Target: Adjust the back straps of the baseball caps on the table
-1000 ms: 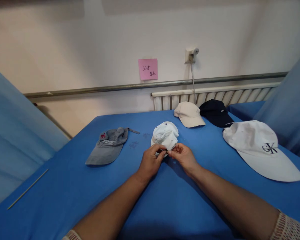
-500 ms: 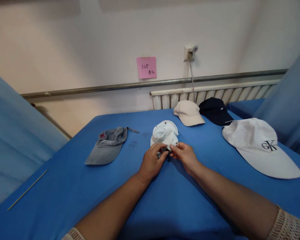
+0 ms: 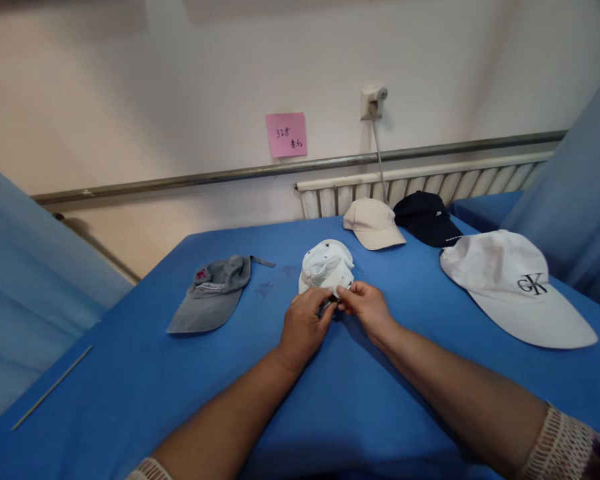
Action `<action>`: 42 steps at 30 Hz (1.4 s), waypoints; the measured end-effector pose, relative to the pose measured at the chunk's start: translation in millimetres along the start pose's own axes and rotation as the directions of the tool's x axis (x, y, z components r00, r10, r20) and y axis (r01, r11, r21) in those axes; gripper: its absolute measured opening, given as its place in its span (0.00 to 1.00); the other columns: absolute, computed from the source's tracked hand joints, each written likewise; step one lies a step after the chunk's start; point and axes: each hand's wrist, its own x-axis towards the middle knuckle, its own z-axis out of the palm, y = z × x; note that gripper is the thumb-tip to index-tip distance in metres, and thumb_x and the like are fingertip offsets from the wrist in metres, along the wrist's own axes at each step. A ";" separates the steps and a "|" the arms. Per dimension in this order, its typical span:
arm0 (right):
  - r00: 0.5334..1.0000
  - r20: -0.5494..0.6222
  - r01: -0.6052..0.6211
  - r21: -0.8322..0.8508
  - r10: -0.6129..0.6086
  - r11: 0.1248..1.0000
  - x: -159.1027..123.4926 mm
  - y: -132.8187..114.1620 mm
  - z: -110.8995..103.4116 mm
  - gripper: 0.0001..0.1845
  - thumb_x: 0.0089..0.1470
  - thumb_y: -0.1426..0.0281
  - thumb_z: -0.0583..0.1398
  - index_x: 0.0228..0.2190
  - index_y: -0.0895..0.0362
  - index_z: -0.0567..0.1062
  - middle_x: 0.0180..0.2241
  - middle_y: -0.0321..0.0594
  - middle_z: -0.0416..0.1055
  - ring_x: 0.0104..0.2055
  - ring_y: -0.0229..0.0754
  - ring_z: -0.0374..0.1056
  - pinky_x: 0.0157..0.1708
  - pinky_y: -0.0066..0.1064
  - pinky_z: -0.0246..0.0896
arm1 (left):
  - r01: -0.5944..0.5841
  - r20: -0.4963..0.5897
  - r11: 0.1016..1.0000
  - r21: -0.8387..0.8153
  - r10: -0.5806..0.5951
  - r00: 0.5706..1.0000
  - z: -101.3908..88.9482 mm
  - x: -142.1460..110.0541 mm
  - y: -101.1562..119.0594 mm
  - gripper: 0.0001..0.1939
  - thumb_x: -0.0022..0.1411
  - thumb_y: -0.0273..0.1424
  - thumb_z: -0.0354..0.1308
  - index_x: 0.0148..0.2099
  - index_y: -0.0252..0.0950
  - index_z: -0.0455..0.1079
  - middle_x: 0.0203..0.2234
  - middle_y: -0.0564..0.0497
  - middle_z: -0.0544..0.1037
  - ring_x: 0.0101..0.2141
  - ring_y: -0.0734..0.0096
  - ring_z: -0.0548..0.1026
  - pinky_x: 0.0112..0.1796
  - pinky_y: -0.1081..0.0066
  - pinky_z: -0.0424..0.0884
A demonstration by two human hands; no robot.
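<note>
A small white cap (image 3: 326, 263) lies crumpled in the middle of the blue table (image 3: 130, 373). My left hand (image 3: 304, 325) and my right hand (image 3: 366, 309) meet at its near edge. Both hands pinch the cap's strap there with thumb and fingers closed. The strap itself is mostly hidden between the fingertips.
A grey cap (image 3: 211, 295) lies at the left, a beige cap (image 3: 373, 223) and a dark navy cap (image 3: 426, 218) at the back, a large white cap with a black logo (image 3: 515, 285) at the right. A thin stick (image 3: 53, 387) lies near the table's left edge. A radiator (image 3: 430, 187) runs along the wall.
Both hands have stayed pinched at the white cap's near edge, fingertips drawn slightly closer together. The view has shifted a little.
</note>
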 end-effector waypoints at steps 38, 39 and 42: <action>0.993 0.076 0.081 0.106 -0.089 0.991 3.8 -3.7 7.0 0.18 0.31 0.64 0.73 0.22 0.57 0.71 0.21 0.34 0.73 0.24 0.36 0.68 0.30 0.30 0.64 | 0.083 -0.092 0.992 -0.095 -0.091 0.992 1.2 6.6 -9.3 0.10 0.58 0.29 0.61 0.44 0.38 0.72 0.39 0.49 0.78 0.42 0.64 0.75 0.46 0.63 0.70; 0.993 0.076 0.083 0.109 -0.092 0.991 4.1 -3.4 7.0 0.19 0.31 0.64 0.73 0.21 0.57 0.70 0.20 0.34 0.73 0.24 0.36 0.68 0.30 0.30 0.64 | 0.084 -0.092 0.991 -0.102 -0.094 0.991 1.0 6.6 -9.2 0.10 0.58 0.30 0.61 0.44 0.38 0.72 0.38 0.49 0.78 0.42 0.64 0.75 0.45 0.63 0.70; 0.993 0.075 0.080 0.115 -0.089 0.990 4.6 -3.1 7.5 0.20 0.31 0.62 0.73 0.20 0.57 0.69 0.19 0.33 0.72 0.24 0.36 0.68 0.29 0.30 0.64 | 0.085 -0.087 0.989 -0.123 -0.096 0.992 0.6 6.7 -9.5 0.11 0.58 0.32 0.61 0.44 0.38 0.72 0.38 0.49 0.78 0.41 0.65 0.75 0.45 0.63 0.70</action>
